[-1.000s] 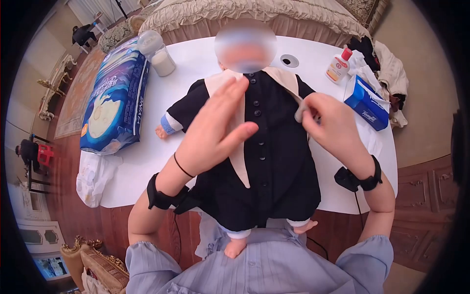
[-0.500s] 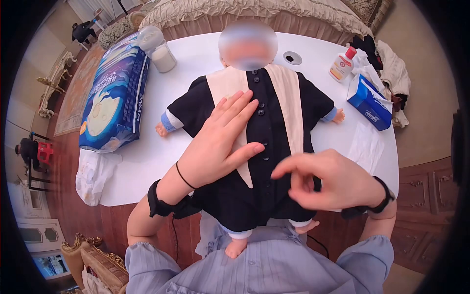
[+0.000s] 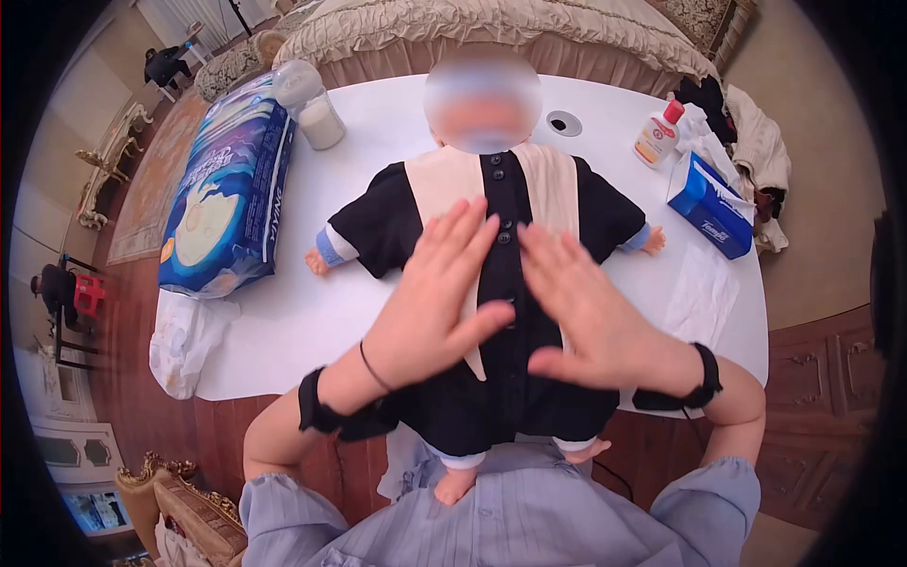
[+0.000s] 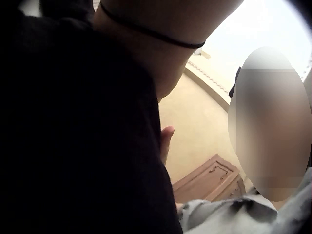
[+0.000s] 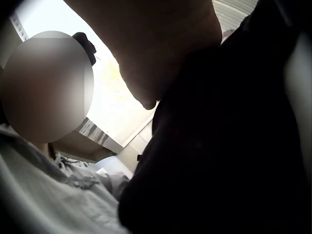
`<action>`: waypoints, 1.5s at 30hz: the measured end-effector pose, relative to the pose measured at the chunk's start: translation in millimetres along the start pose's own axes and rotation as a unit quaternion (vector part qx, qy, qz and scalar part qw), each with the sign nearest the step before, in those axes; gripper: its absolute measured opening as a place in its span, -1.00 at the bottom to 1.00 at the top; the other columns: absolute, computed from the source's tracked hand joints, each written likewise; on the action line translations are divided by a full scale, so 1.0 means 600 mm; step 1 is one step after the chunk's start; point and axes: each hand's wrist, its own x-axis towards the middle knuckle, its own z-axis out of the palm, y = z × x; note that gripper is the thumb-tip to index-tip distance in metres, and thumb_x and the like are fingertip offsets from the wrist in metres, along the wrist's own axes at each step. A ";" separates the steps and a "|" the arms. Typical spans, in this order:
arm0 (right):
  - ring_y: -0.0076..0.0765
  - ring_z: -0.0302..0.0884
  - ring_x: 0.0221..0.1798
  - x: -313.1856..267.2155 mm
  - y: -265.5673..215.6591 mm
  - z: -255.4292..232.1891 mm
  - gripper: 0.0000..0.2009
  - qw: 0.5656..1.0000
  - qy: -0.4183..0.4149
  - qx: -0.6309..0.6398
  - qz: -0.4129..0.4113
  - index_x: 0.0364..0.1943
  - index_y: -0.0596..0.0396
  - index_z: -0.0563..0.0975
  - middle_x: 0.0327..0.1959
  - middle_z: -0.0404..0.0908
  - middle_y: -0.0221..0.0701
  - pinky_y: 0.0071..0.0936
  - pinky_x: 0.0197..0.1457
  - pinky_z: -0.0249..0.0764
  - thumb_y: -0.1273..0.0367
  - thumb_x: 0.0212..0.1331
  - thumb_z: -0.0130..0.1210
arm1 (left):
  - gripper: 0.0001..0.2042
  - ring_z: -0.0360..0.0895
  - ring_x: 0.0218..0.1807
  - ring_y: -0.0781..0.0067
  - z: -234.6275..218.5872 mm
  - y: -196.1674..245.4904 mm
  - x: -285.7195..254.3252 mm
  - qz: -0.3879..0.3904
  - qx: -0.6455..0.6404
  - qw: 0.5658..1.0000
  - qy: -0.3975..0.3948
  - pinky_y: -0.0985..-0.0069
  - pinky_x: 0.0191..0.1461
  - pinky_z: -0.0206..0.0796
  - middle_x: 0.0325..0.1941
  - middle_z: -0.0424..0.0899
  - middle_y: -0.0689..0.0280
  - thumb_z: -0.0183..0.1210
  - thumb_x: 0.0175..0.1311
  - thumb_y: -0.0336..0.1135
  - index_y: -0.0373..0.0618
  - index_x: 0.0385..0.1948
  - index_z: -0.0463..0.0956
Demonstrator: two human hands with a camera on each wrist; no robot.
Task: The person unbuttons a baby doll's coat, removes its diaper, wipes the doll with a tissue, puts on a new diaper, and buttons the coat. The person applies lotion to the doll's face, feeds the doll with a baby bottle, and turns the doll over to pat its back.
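On the white table point(image 3: 274, 350) a doll lies on its back in a black garment point(image 3: 614, 210) with long cream collar panels point(image 3: 447, 181) and dark buttons down the front. My left hand point(image 3: 430, 293) rests flat on the left collar panel, fingers straight. My right hand point(image 3: 590, 321) lies over the other panel point(image 3: 553, 184), its fingers extended and slightly blurred. Neither hand holds anything. The wrist views are mostly filled by dark cloth point(image 4: 83, 136), with part of my left hand point(image 4: 167, 141) and part of my right hand point(image 5: 156, 58) against it.
A blue diaper pack point(image 3: 227, 189) and a bottle with white contents point(image 3: 321, 125) stand at the left. A red-capped bottle point(image 3: 658, 137) and a blue tissue box point(image 3: 709, 210) are at the right. Crumpled white material point(image 3: 184, 345) lies at the table's left front corner.
My right hand let go of the collar edge, moved down, then came back up onto the garment. The right panel now lies straight. My left hand stays on the left panel.
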 end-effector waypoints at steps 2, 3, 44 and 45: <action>0.23 -0.10 0.52 -0.013 -0.025 0.010 -0.19 0.999 0.015 0.044 -0.025 0.28 0.41 0.21 0.43 0.04 0.13 0.11 0.52 -0.16 -0.04 0.19 0.12 | -0.21 -0.06 0.53 -0.19 0.003 0.036 -0.031 0.008 -0.012 1.000 -0.002 0.01 0.52 -0.25 0.47 0.06 -0.15 0.23 0.18 -0.02 -0.35 0.35 0.12; 0.25 -0.06 0.51 -0.014 -0.025 0.014 -0.20 0.999 0.026 0.032 -0.022 0.26 0.41 0.23 0.41 0.07 0.14 0.12 0.51 -0.13 -0.02 0.16 0.16 | -0.19 -0.06 0.52 -0.21 0.008 0.042 -0.040 0.008 -0.002 1.000 -0.001 -0.03 0.51 -0.24 0.47 0.06 -0.15 0.24 0.16 -0.01 -0.36 0.35 0.12; -0.19 0.28 0.35 -0.066 0.336 -0.060 -0.29 0.797 0.511 0.058 0.316 0.27 0.30 0.25 0.31 0.30 -0.09 -0.33 0.41 0.18 0.33 0.06 0.33 | -0.22 -0.04 0.53 -0.14 -0.012 0.038 0.026 0.072 0.048 0.996 -0.022 -0.06 0.48 -0.17 0.50 0.08 -0.03 0.24 0.10 0.14 -0.14 0.33 0.28; -0.16 0.28 0.36 -0.066 0.362 -0.055 -0.22 0.793 0.512 0.074 0.323 0.28 0.34 0.23 0.29 0.31 -0.06 -0.31 0.42 0.17 0.29 0.01 0.38 | -0.24 -0.04 0.53 -0.15 -0.003 0.038 0.027 0.075 0.060 0.993 -0.063 -0.06 0.49 -0.23 0.49 0.11 -0.02 0.16 0.16 0.24 -0.09 0.31 0.33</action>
